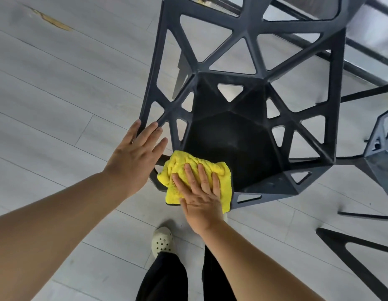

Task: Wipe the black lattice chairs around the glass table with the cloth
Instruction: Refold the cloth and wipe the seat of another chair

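Observation:
A black lattice chair (238,118) with triangular cut-outs fills the middle of the head view, seen from above. A yellow cloth (195,168) lies bunched on the near left corner of its seat. My right hand (199,196) presses flat on the cloth, fingers spread over it. My left hand (134,157) rests with fingers apart against the chair's near left edge, holding nothing.
The glass table's dark frame (332,53) runs across the top right. A second black lattice chair (381,148) stands at the right edge, with another dark leg piece (349,248) lower right. Pale plank floor (58,105) spreads left. My foot in a white clog (162,240) stands below the chair.

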A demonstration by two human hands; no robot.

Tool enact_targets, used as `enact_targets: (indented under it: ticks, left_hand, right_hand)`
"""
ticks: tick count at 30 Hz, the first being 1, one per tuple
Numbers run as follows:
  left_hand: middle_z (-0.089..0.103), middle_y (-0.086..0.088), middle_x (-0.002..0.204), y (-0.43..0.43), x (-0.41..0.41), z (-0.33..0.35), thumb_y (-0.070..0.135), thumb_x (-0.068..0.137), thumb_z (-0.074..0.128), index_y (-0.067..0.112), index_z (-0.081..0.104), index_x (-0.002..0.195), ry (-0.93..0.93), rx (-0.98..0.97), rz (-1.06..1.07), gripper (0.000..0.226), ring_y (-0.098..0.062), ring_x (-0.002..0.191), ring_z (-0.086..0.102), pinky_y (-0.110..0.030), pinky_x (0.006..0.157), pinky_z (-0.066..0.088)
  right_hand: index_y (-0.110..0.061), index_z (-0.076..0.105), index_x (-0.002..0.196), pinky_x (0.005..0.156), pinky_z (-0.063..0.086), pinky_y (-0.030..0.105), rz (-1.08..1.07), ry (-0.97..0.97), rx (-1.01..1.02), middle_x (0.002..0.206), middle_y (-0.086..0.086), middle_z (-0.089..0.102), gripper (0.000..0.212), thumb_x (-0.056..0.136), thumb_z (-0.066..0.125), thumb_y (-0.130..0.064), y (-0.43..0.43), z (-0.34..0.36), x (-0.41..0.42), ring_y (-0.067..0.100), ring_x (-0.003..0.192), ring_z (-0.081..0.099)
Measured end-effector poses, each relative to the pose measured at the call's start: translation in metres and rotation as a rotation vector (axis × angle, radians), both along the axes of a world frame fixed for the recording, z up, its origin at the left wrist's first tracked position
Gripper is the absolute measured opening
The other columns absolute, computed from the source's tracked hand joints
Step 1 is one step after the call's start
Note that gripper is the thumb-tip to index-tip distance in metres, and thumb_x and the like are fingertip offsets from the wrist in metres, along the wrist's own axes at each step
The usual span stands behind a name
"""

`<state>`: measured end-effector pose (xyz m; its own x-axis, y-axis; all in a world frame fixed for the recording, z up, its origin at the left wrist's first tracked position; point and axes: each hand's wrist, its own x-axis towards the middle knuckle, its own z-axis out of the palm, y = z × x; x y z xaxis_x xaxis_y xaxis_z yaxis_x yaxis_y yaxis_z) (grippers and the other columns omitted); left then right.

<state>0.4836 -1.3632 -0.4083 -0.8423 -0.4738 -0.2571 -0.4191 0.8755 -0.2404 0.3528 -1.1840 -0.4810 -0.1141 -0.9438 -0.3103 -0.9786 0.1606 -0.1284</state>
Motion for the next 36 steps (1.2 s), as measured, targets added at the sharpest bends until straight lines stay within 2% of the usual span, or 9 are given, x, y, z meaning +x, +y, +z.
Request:
enact_targets:
  ticks: [9,16,18,20,22,24,27,32,36]
  left_hand:
    - [0.045,-0.021,0.139,0.020,-0.040,-0.002,0.014,0.065,0.072,0.008,0.050,0.133,0.022,0.084,-0.006,0.071,-0.037,0.136,0.030,-0.056,0.113,0.017]
    - [0.014,-0.017,0.155,0.040,-0.085,-0.005,0.024,0.086,0.058,0.015,0.017,0.149,-0.100,0.119,-0.003,0.076,-0.033,0.144,0.003,-0.054,0.115,-0.002]
    - [0.004,-0.015,0.157,0.044,-0.098,-0.009,0.026,0.091,0.053,0.016,0.006,0.150,-0.123,0.137,-0.008,0.076,-0.032,0.144,-0.006,-0.052,0.113,-0.008]
    - [0.004,-0.014,0.157,0.046,-0.109,-0.011,0.028,0.091,0.054,0.017,0.005,0.150,-0.133,0.152,0.019,0.078,-0.031,0.144,-0.007,-0.052,0.113,-0.008]
    - [0.006,-0.014,0.157,0.045,-0.117,-0.011,0.027,0.090,0.055,0.017,0.007,0.150,-0.132,0.174,0.051,0.078,-0.030,0.145,-0.005,-0.052,0.113,-0.008]
    - [0.006,-0.014,0.157,0.041,-0.125,-0.011,0.028,0.089,0.056,0.018,0.008,0.150,-0.145,0.181,0.075,0.078,-0.030,0.145,-0.005,-0.052,0.112,-0.009]
    - [0.007,-0.014,0.157,0.032,-0.132,-0.012,0.029,0.090,0.055,0.019,0.009,0.149,-0.174,0.187,0.120,0.076,-0.031,0.145,-0.005,-0.052,0.113,-0.008]
    - [0.004,-0.014,0.156,0.015,-0.137,-0.015,0.036,0.090,0.053,0.017,0.004,0.149,-0.250,0.208,0.179,0.079,-0.032,0.144,-0.008,-0.054,0.113,-0.007]
    - [0.002,-0.015,0.156,0.004,-0.139,-0.022,0.045,0.089,0.053,0.015,0.003,0.149,-0.298,0.233,0.210,0.083,-0.033,0.143,-0.009,-0.055,0.114,-0.006]
  right_hand:
    - [-0.034,0.013,0.151,0.111,0.014,0.058,0.013,0.043,0.017,0.159,0.002,0.010,0.061,0.093,0.031,-0.045,0.046,0.005,-0.089,0.032,0.145,0.006]
    - [-0.028,0.008,0.152,0.113,0.013,0.051,-0.049,0.101,0.038,0.159,0.003,0.007,0.058,0.097,0.023,-0.043,0.092,0.010,-0.184,0.028,0.146,0.006]
    - [-0.025,0.020,0.150,0.112,0.024,0.050,0.004,0.106,-0.014,0.157,0.005,0.017,0.062,0.094,0.046,-0.028,0.103,0.012,-0.207,0.028,0.143,0.018]
    - [-0.021,0.044,0.139,0.101,0.039,0.050,-0.033,0.074,-0.081,0.148,0.006,0.038,0.077,0.071,0.074,-0.003,0.103,0.014,-0.218,0.028,0.132,0.036]
    - [-0.018,0.064,0.120,0.086,0.048,0.053,-0.124,0.020,-0.178,0.132,0.008,0.057,0.067,0.060,0.077,0.007,0.095,0.013,-0.220,0.030,0.112,0.047]
    - [-0.016,0.070,0.110,0.077,0.052,0.052,-0.195,-0.035,-0.297,0.120,0.008,0.065,0.044,0.070,0.062,0.002,0.081,0.014,-0.222,0.033,0.096,0.056]
    - [-0.013,0.069,0.112,0.076,0.053,0.039,-0.289,-0.156,-0.394,0.118,0.008,0.066,0.040,0.081,0.045,-0.011,0.048,0.022,-0.213,0.031,0.085,0.058]
    - [-0.035,0.052,0.128,0.088,0.047,0.047,0.052,-0.055,-0.062,0.138,-0.003,0.051,0.045,0.085,0.039,-0.040,0.007,0.009,-0.178,0.028,0.120,0.047]
    - [-0.038,0.051,0.130,0.091,0.044,0.046,-0.010,0.006,0.032,0.142,-0.005,0.047,0.048,0.087,0.033,-0.045,-0.027,-0.002,-0.179,0.028,0.125,0.040]
